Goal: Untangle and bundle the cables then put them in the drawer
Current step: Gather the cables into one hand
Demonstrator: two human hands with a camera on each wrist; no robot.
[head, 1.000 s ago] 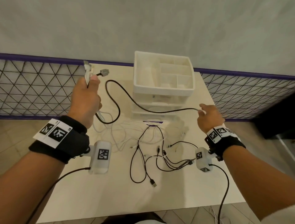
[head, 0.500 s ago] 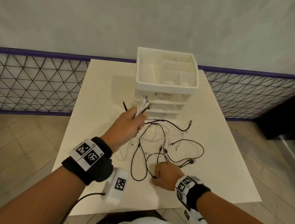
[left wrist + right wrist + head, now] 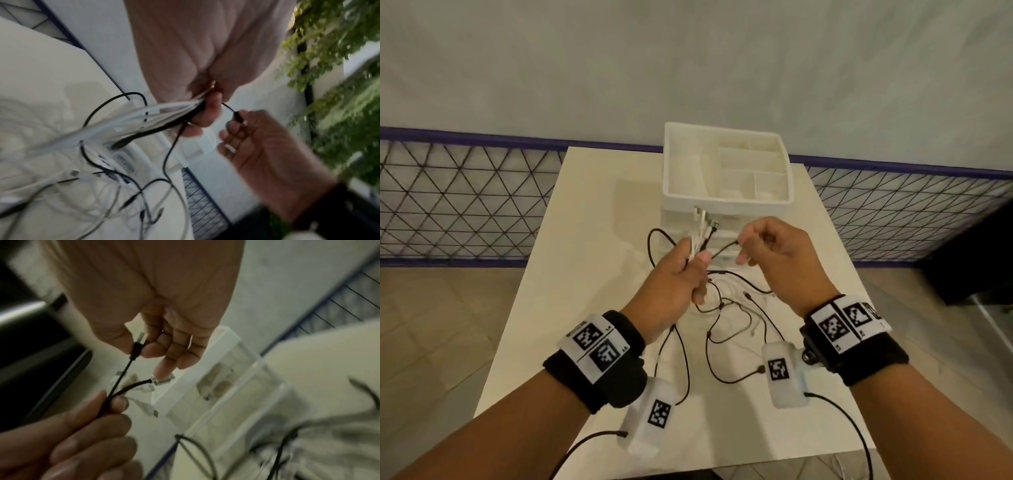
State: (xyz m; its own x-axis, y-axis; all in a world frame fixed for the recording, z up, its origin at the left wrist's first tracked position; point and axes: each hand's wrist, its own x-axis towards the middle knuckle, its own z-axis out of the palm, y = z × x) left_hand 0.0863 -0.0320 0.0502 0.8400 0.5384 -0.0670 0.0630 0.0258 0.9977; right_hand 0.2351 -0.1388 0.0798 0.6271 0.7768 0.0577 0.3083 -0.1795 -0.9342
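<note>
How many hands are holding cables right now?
2. The left hand grips a bunch of cables; the right hand pinches one black plug beside it.

Right hand pinching a black plug beside a fist full of cable ends

The right hand (image 3: 164, 324) pinches the black plastic plug with a silver metal tip (image 3: 137, 345) between thumb and fingertips; its thin black cable (image 3: 120, 378) runs down into the left hand (image 3: 68, 439), whose curled fingers grip it along with a thicker black cable ending in a silver round connector (image 3: 153, 381) and several white cable ends (image 3: 147, 408) that fan out above the fist. Behind them stands a blurred clear-and-white plastic drawer unit (image 3: 242, 386) on the cream tabletop (image 3: 329, 356).
</note>
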